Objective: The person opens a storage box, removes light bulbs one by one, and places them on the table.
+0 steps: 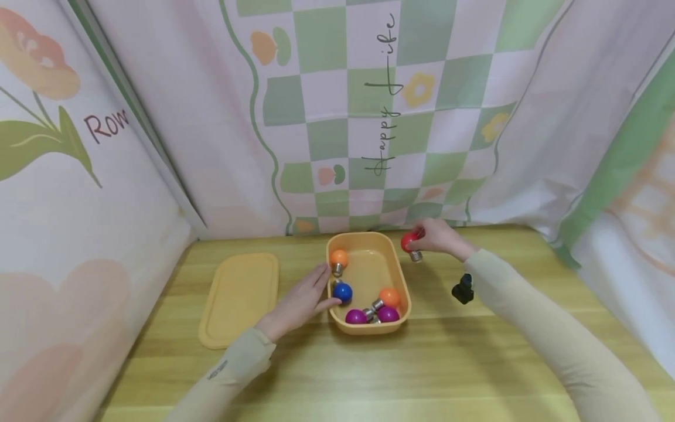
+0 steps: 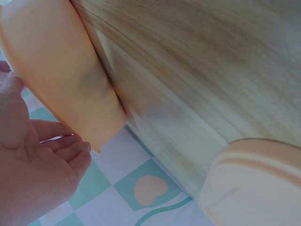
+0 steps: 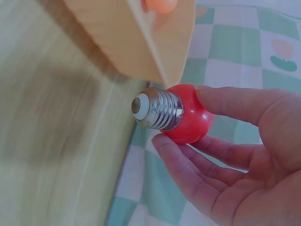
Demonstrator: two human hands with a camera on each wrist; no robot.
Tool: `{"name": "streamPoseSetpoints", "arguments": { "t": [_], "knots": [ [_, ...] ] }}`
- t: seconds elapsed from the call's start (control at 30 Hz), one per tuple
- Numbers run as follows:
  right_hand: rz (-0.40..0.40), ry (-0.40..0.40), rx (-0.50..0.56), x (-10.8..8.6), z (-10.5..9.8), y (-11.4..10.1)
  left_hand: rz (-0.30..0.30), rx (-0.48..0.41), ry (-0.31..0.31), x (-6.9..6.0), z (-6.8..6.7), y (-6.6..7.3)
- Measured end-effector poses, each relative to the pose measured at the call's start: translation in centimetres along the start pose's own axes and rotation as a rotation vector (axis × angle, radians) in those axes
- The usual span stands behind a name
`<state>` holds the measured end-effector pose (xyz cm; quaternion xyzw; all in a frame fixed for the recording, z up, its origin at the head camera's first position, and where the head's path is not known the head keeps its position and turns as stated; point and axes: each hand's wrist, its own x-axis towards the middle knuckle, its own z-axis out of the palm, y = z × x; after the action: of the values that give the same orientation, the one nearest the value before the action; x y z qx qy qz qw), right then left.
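Observation:
My right hand (image 1: 439, 238) pinches a red light bulb (image 1: 408, 241) between thumb and fingers, just off the box's right side. In the right wrist view the bulb's silver screw base (image 3: 157, 109) points away from the palm. My left hand (image 1: 303, 298) rests along the left rim of an open yellow box (image 1: 402, 275), its fingers fairly straight. Inside lie a blue bulb (image 1: 343, 292) near the left thumb, an orange bulb (image 1: 339, 258) at the far left, another orange bulb (image 1: 389, 296) at the near right, and two purple bulbs (image 1: 355, 316) along the near wall.
A flat yellow lid (image 1: 239, 299) lies left of the box on the wooden table (image 1: 337, 375). Right of the box, beside the right sleeve, sits a small black object (image 1: 463, 289). Patterned curtains (image 1: 369, 129) hang behind the table and at both sides.

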<state>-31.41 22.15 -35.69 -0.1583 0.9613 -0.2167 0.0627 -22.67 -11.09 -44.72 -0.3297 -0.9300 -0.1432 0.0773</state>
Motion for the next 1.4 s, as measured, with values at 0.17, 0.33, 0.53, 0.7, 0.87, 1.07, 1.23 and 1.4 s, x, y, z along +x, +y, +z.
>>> {"name": "streamPoseSetpoints", "arguments": {
  "t": [0.17,0.33,0.53,0.7,0.87,1.07,1.23,1.4],
  "knots": [
    [0.027,-0.006,-0.006,-0.3,0.1,1.3,0.010,0.011,0.021,-0.1,0.0,0.0],
    [0.063,-0.026,-0.002,-0.6,0.3,2.5,0.025,0.019,0.036,-0.1,0.1,0.0],
    [0.090,-0.053,-0.011,-0.6,0.6,3.7,0.035,0.023,0.038,-0.1,0.1,-0.1],
    [0.127,-0.092,0.010,-0.6,0.9,4.3,0.025,0.017,0.031,0.0,0.1,-0.1],
    [0.141,-0.095,0.016,-0.4,1.3,5.1,0.017,0.017,0.023,0.0,0.2,-0.2],
    [0.155,-0.088,0.004,-0.4,1.6,5.5,0.000,0.006,0.005,0.0,0.2,-0.2],
    [0.180,-0.095,0.038,-0.4,1.8,5.9,-0.006,-0.007,0.002,0.0,0.2,-0.1],
    [0.171,-0.086,0.024,-0.3,1.9,6.2,-0.007,-0.009,0.003,0.0,0.3,-0.2]
  ]
}}
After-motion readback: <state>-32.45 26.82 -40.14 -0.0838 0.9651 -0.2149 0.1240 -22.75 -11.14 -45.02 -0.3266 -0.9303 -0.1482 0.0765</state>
